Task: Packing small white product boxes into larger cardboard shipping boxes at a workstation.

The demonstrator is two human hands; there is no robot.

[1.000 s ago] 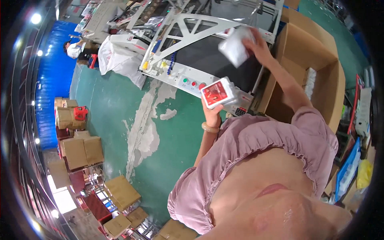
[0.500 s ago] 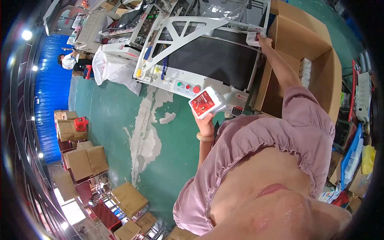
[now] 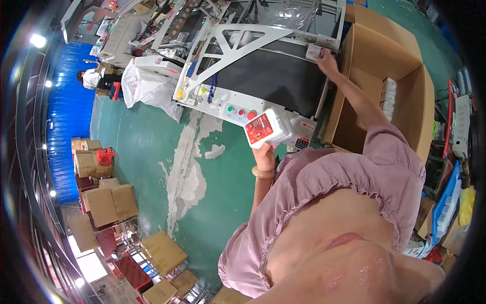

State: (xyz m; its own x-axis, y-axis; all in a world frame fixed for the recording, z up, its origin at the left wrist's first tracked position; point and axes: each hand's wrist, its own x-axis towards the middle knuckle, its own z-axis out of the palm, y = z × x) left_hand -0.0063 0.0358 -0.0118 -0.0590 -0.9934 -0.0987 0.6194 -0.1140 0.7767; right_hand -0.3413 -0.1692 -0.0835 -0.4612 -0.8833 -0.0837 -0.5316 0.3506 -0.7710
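Left hand (image 3: 264, 152) gripping a red-and-white pack (image 3: 267, 127); right hand (image 3: 328, 62) closed on a small white pack (image 3: 315, 51) at the black conveyor belt (image 3: 273, 76). Next, probably lifting it clear.

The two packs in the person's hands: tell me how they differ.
The pack in the left hand is held up off the machine; its end is red. The pack under the right hand lies at the far end of the black belt and shows only white. Both look like small wrapped packs.
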